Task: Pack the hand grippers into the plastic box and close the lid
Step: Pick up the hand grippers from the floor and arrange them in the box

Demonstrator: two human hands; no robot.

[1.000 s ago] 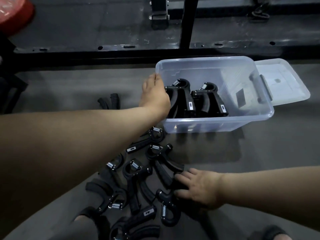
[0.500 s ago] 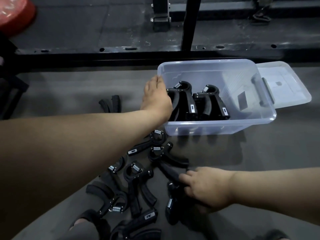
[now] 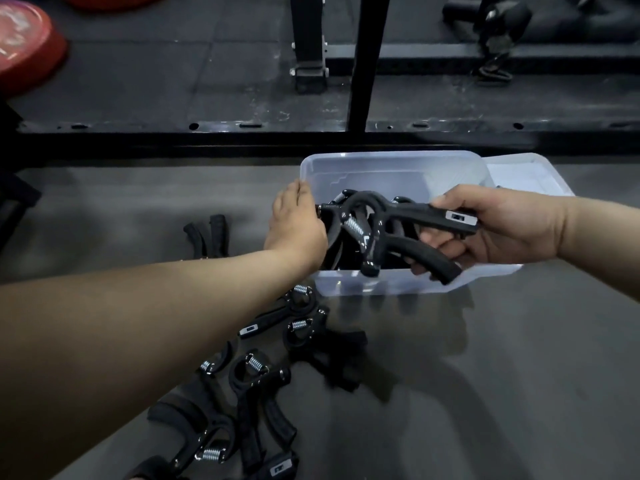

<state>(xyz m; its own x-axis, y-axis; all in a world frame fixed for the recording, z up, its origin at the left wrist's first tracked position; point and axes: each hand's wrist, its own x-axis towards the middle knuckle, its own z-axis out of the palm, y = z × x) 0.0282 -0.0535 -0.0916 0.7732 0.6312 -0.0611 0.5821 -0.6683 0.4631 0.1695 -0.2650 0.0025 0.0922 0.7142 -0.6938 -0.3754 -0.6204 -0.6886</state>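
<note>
A clear plastic box (image 3: 391, 168) stands on the grey floor with black hand grippers inside it. My right hand (image 3: 502, 226) holds a black hand gripper (image 3: 398, 220) by its two handles, over the box's front half. My left hand (image 3: 298, 226) rests on the box's left wall, fingers touching the grippers stowed there. The clear lid (image 3: 530, 174) lies behind the box's right end, partly hidden by my right hand. Several more black grippers (image 3: 256, 375) with steel springs lie loose on the floor in front of the box, under my left forearm.
One more gripper (image 3: 207, 233) lies apart on the floor left of the box. A black metal rack frame (image 3: 367, 64) and its base rail run across behind the box. A red weight plate (image 3: 24, 46) sits at the far left.
My right hand took a gripper from the floor pile and lifted it up over the box. My left hand stayed at the box's left wall.
</note>
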